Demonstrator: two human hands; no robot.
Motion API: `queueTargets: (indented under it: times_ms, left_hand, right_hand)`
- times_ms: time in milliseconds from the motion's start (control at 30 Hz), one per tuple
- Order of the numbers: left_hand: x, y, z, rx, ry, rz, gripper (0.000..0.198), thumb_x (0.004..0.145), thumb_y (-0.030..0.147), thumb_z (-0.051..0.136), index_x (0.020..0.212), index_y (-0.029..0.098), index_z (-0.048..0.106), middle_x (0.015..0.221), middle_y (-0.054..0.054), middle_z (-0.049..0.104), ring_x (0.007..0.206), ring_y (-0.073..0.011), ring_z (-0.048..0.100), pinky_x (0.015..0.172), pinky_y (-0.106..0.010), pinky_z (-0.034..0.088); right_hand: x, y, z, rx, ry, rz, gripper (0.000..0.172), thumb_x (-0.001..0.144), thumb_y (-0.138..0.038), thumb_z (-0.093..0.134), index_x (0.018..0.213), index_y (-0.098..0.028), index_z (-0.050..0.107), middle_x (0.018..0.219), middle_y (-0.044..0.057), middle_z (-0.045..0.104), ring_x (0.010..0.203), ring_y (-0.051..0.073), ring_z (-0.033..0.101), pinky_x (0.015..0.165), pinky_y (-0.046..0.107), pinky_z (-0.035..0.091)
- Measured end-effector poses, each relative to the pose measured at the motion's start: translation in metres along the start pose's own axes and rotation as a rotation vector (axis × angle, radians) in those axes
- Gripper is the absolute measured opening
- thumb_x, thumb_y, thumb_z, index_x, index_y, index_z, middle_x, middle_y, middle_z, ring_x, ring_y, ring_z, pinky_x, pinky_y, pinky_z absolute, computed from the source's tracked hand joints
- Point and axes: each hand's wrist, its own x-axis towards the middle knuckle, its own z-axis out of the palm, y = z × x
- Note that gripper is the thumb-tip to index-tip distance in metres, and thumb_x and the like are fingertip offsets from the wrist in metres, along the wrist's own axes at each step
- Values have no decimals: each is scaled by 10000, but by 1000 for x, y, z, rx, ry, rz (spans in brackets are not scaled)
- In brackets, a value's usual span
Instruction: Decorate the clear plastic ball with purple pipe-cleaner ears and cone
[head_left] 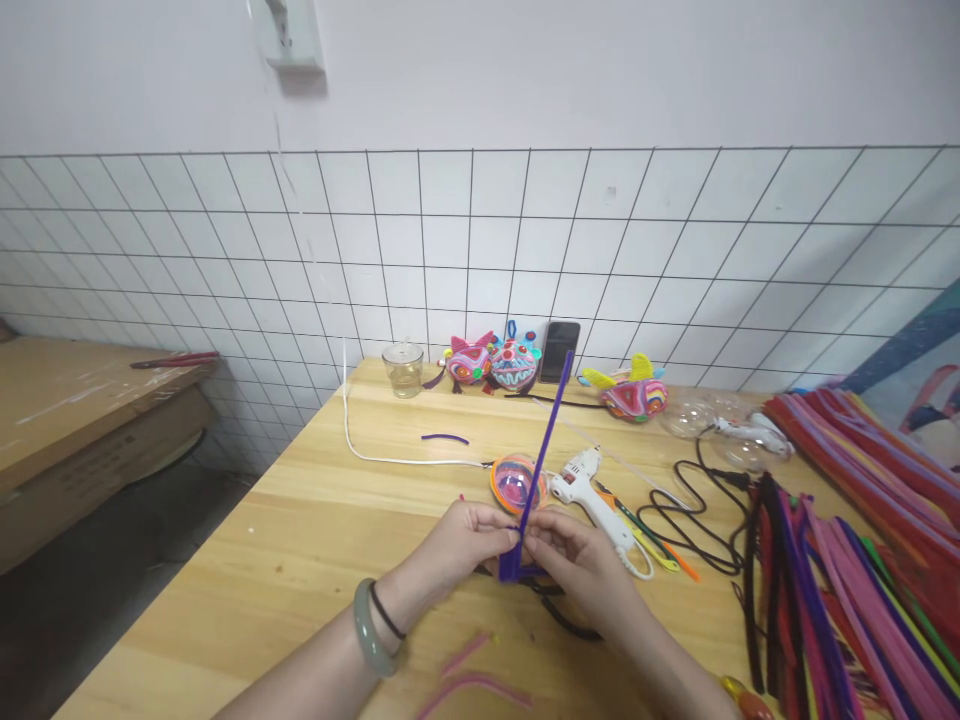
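Note:
Both hands meet over the wooden table [315, 520] and pinch the lower end of a purple pipe cleaner [541, 450], which stands slanted up to the right. My left hand [461, 545], with a green bangle and a black band on its wrist, grips it from the left. My right hand [574, 560] grips it from the right, fingers closed. Just beyond them lies an orange and pink coiled disc [516, 482] and a white glue gun [592, 495].
Bundles of coloured pipe cleaners [847, 540] cover the table's right side. Black cables [694, 510], a white cord [375, 455], a glass jar [404, 368], colourful craft figures [495, 362], a phone [559, 350] and pink pipe cleaner pieces [469, 675] lie about. A wire grid backs the table.

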Motion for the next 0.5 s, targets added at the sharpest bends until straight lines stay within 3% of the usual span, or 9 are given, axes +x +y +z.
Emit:
queueTargets:
  times_ms: [500]
  left_hand:
    - [0, 0, 0, 15, 9, 5, 160, 635, 273, 682, 653, 115, 703, 603, -31, 656, 488, -87, 512, 523, -209, 380]
  right_hand:
    - [-1, -4, 2, -78, 4, -81, 265, 717, -446, 659, 747, -184, 675, 731, 36, 563, 632, 170, 554, 589, 299, 492]
